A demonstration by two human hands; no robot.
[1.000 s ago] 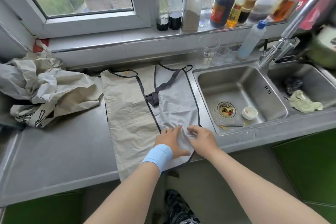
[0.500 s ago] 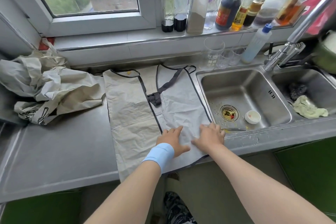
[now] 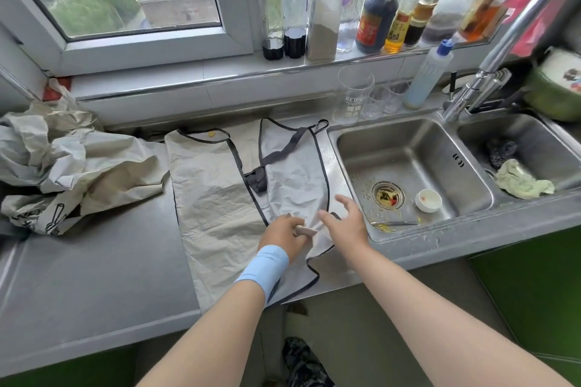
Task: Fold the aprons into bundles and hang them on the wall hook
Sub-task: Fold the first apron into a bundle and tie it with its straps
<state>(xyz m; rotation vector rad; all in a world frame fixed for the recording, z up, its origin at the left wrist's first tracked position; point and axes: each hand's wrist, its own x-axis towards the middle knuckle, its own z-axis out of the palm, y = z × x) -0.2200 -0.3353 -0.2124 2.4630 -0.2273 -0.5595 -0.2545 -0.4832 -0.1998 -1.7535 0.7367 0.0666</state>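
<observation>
A pale grey apron (image 3: 217, 198) with dark piping and a dark neck strap lies spread flat on the steel counter, its lower end hanging over the front edge. My left hand (image 3: 287, 237), with a blue wristband, grips a pinch of the apron's cloth near the front edge. My right hand (image 3: 344, 220) hovers beside it over the apron's right edge, fingers spread and holding nothing. A second crumpled apron (image 3: 72, 173) lies heaped at the left. No wall hook is in view.
A double steel sink (image 3: 415, 173) lies right of the apron, with a small white dish, a green rag and a tap (image 3: 490, 72). Glasses (image 3: 355, 97) stand behind the sink. Several bottles (image 3: 323, 16) line the window sill. Bare counter (image 3: 88, 276) spreads at the front left.
Both hands lay flat on the apron's lower part before. Now the left hand has curled and gathered cloth, while the right hand has lifted off and spread its fingers. The cloth's right edge has bunched.
</observation>
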